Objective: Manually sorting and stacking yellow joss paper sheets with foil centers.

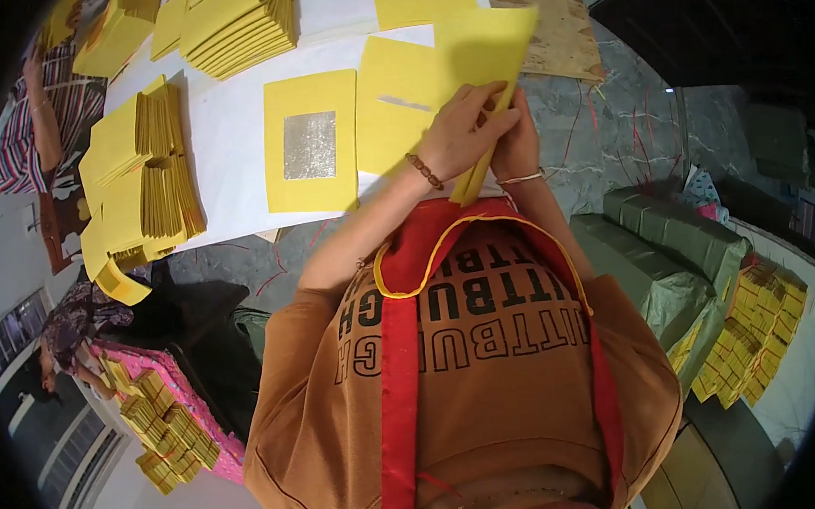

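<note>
Near the front right edge of the white-covered table, my left hand (461, 132), with a beaded bracelet, closes over a yellow folded paper sheet (489, 43). My right hand (518, 143), with a pale bangle, grips its right edge from the other side, partly hidden by the left fingers. The sheet stands tilted, its lower end near my red apron (434, 230). Just left of it, a yellow sheet with a narrow pale slot (396, 71) lies flat. Farther left lies a yellow sheet with a silver rectangle (275, 95).
Stacks of yellow folded papers stand at the table's left (161, 129) and far side (239, 28). A wooden board (557, 30) lies right of the table. Bundled yellow stacks (752, 329) sit beside a green-covered seat (648, 269). Other people (20, 150) work at the left.
</note>
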The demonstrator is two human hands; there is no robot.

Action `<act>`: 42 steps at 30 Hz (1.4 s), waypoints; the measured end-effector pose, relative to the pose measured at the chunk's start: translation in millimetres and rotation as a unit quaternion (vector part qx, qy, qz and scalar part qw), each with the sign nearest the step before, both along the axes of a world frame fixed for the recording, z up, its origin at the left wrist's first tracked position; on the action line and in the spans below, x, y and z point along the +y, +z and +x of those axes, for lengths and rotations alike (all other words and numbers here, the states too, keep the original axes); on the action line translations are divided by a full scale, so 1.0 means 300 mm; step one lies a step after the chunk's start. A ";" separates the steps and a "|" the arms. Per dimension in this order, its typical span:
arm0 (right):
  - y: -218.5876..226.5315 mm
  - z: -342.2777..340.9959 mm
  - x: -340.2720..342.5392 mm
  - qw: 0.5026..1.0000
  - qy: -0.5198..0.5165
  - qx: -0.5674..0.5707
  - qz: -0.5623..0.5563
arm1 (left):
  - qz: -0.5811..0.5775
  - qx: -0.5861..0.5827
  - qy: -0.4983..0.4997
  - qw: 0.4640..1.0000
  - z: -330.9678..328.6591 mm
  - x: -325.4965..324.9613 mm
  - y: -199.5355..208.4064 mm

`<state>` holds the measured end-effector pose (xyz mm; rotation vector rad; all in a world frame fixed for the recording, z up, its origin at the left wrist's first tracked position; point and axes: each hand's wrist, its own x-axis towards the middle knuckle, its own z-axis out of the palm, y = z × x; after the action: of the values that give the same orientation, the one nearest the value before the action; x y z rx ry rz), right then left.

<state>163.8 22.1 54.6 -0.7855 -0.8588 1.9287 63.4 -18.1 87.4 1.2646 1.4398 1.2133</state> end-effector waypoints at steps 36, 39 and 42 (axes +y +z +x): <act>-0.030 0.033 -0.015 0.923 0.083 0.353 -0.126 | -0.024 0.039 0.048 0.998 0.019 0.012 -0.095; -0.008 0.027 -0.027 0.955 0.017 0.258 -0.146 | -0.032 0.033 0.053 0.998 0.023 0.014 -0.088; -0.009 0.025 -0.032 0.964 0.029 0.237 -0.114 | -0.040 0.048 0.066 0.996 0.035 0.012 -0.056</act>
<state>171.2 12.5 51.9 -0.3963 -0.3762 2.1672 73.8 -14.3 70.6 1.2018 1.6481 1.1825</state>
